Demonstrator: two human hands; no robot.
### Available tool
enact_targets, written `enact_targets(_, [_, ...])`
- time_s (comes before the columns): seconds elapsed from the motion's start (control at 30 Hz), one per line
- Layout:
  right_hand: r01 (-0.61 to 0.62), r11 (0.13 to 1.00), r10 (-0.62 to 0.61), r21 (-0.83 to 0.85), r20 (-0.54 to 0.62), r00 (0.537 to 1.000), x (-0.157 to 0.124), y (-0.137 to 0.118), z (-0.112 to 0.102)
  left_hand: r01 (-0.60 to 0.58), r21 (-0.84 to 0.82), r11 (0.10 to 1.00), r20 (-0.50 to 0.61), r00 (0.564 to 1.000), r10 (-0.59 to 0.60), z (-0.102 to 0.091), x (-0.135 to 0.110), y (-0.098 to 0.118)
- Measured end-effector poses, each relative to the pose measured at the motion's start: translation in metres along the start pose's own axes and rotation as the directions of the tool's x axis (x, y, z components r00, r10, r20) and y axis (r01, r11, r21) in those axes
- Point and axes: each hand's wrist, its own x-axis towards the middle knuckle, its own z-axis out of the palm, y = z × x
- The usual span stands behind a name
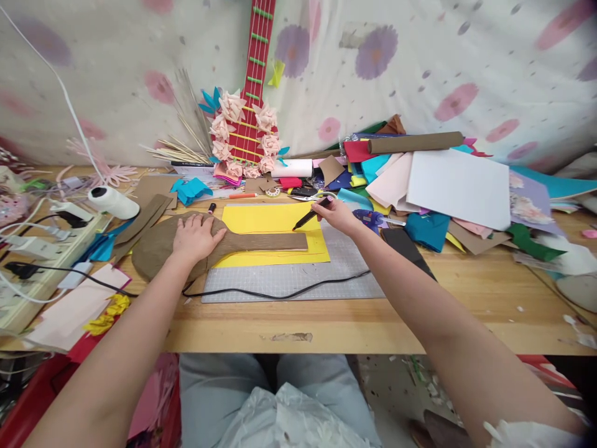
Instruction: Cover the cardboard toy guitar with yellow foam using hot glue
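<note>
My left hand [196,237] lies flat, fingers spread, on the round body of a brown guitar-shaped cutout [156,249]. The cutout's straight neck [270,242] stretches right across a yellow sheet [252,218]. Pinched in my right hand [336,214] is a black marker [306,218], its tip at the yellow sheet just above the neck. Dark lines run on the sheet along both sides of the neck. Under the sheet is a grey cutting mat [280,282]. A marker cap [212,208] stands just beyond my left hand.
A black cable [280,297] crosses the mat. Behind stands a red paper guitar [247,130] with pink flowers. Scissors [308,198], a blue glue gun [370,219] and piled coloured paper lie at the back right. A power strip [51,261] and thread spool [113,203] are left.
</note>
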Motion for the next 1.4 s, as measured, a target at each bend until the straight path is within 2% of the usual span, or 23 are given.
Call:
enact_targets(0.27, [-0.076,0.986,0.068,-0.151,-0.057,0.996,-0.004,0.009,-0.018,-0.003,-0.013,1.000,-0.008,1.000,0.003,0.002,0.001,0.000])
enact_targets(0.6, [-0.088,0.951,0.060,-0.295,-0.105,0.993,-0.012,0.004,-0.038,0.001,-0.017,1.000,0.004,1.000,-0.001,0.002,0.002,0.000])
enact_targets(0.7, [-0.041,0.935,-0.018,-0.351,-0.163,0.986,-0.018,-0.010,-0.041,0.002,-0.019,1.000,0.004,1.000,-0.002,0.002,0.002,0.000])
enact_targets(0.8, [0.090,0.921,-0.187,-0.379,-0.228,0.955,-0.024,-0.030,-0.040,0.004,-0.017,1.000,0.003,1.000,-0.004,0.001,0.002,0.000])
enact_targets(0.87, [0.180,0.912,-0.277,-0.368,-0.231,0.933,-0.026,-0.039,-0.036,0.005,-0.014,1.000,0.001,1.000,-0.005,0.002,0.002,0.000])
enact_targets(0.97, [0.242,0.920,-0.300,-0.307,-0.157,0.941,-0.026,-0.041,-0.023,0.005,-0.009,1.000,0.000,1.000,-0.005,0.003,0.003,-0.001])
enact_targets(1.07, [0.202,0.951,-0.217,-0.236,-0.039,0.975,-0.025,-0.030,-0.002,0.006,-0.011,1.000,-0.005,1.000,-0.006,0.005,0.003,-0.001])
enact_targets(1.17, [0.164,0.941,-0.153,-0.295,0.060,0.986,-0.028,-0.019,0.021,0.005,-0.021,1.000,-0.023,1.000,-0.005,0.005,0.002,-0.001])
enact_targets(1.3, [0.282,0.888,-0.211,-0.363,0.224,0.951,-0.034,-0.013,0.044,0.007,-0.047,0.999,-0.036,0.999,-0.009,0.004,0.002,-0.001])
enact_targets(1.4, [0.353,0.857,-0.247,-0.376,0.301,0.921,-0.036,-0.013,0.055,0.006,-0.087,0.996,-0.038,0.999,-0.009,0.004,0.002,-0.003])
